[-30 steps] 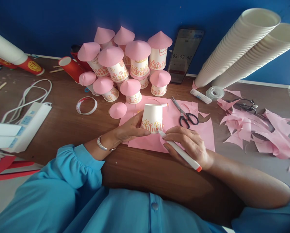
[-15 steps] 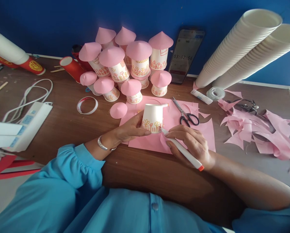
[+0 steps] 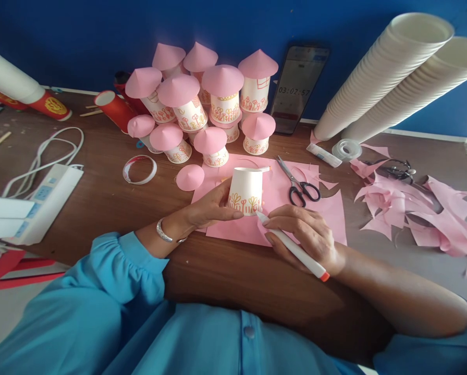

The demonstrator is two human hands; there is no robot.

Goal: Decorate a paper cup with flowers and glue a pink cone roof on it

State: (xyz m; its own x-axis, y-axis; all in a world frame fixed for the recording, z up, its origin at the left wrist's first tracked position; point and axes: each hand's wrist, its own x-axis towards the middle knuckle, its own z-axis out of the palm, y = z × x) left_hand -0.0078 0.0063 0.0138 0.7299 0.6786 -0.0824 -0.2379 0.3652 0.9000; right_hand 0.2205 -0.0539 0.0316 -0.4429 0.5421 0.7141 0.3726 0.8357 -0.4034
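Observation:
My left hand [image 3: 213,203] is closed round the left side of a white paper cup [image 3: 246,183], held upside down. Orange and yellow flowers are drawn along the cup's lower band. In my right hand [image 3: 306,232] is a white marker [image 3: 296,253] with an orange end, its tip at the cup's lower right edge. Whether the tip touches the cup I cannot tell. Beneath lie pink paper sheets [image 3: 331,219]. Black-handled scissors [image 3: 298,182] rest on them, and an orange-tipped marker [image 3: 265,169] shows partly behind the cup.
Several flower-drawn cups with pink cone roofs [image 3: 222,82] stand at the back. A phone [image 3: 300,88] leans on the blue wall beside tall cup stacks [image 3: 382,78]. Pink scraps [image 3: 393,203] and clear tape [image 3: 346,150] lie right; a power strip [image 3: 44,203] and tape ring [image 3: 139,170] left.
The marker tip has shifted slightly left and down along the cup's lower edge, with my right hand. My left hand and the cup stay nearly in place. The phone timer advanced one second.

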